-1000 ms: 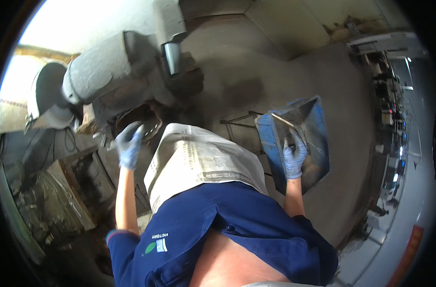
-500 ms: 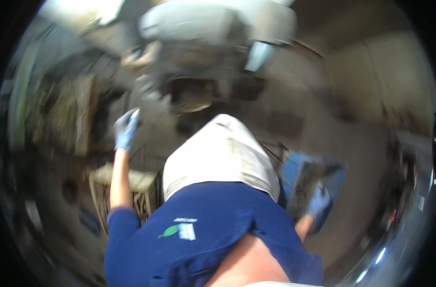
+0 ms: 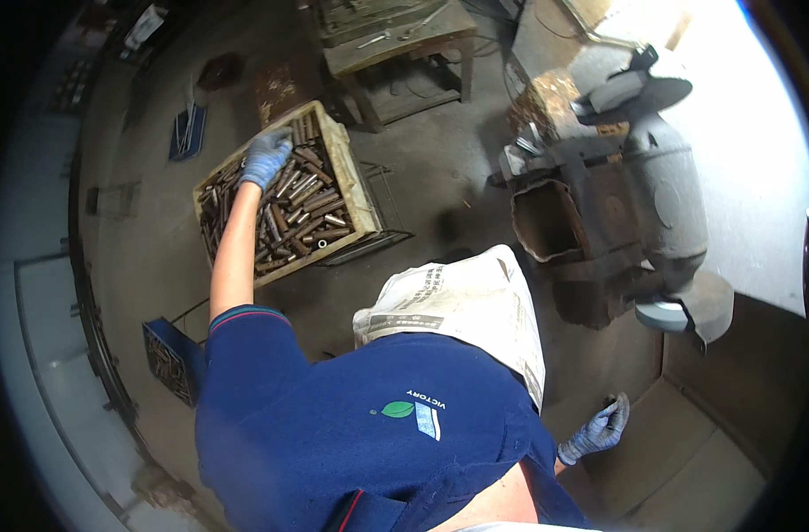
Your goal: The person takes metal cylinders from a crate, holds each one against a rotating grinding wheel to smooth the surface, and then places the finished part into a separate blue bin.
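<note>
Where metal pieces (image 3: 307,191) lie jumbled, a light pinch should serve best.
The pieces fill a pale crate (image 3: 351,182) at ten o'clock; the left hand (image 3: 269,158) is over them, toward the crate's twelve-o'clock edge, but how far its fingers close, or on what, I cannot tell. Taking a loose top piece by its middle would likely spare the knuckles. The right hand (image 3: 599,430), at four o'clock, is half open, loosely curled, nothing visible in it.

brown metal pieces (image 3: 303,202), cream crate (image 3: 352,180)
</note>
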The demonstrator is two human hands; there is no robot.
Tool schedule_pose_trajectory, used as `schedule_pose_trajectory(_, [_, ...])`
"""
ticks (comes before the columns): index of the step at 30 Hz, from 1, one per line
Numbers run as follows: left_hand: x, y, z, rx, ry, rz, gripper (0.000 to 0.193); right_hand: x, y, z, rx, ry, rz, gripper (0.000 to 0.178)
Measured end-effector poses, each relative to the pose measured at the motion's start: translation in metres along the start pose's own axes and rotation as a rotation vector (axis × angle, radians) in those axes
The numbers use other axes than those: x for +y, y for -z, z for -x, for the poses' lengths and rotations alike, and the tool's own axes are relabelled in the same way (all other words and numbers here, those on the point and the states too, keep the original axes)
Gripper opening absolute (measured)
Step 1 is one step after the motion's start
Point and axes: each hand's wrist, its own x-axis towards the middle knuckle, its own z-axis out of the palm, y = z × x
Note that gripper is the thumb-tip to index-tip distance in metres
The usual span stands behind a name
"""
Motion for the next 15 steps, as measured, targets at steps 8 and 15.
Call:
schedule_pose_trajectory(8, [0.016,-0.021,-0.016,-0.085,0.327,-0.344,0.042,-0.004,-0.009,-0.04,-0.138,0.041,-0.103,0.02])
schedule_pose_trajectory(15, [0.013,-0.018,-0.033,-0.169,0.377,-0.555,0.05,0.003,0.003,-0.031,-0.179,-0.023,-0.085,0.02])
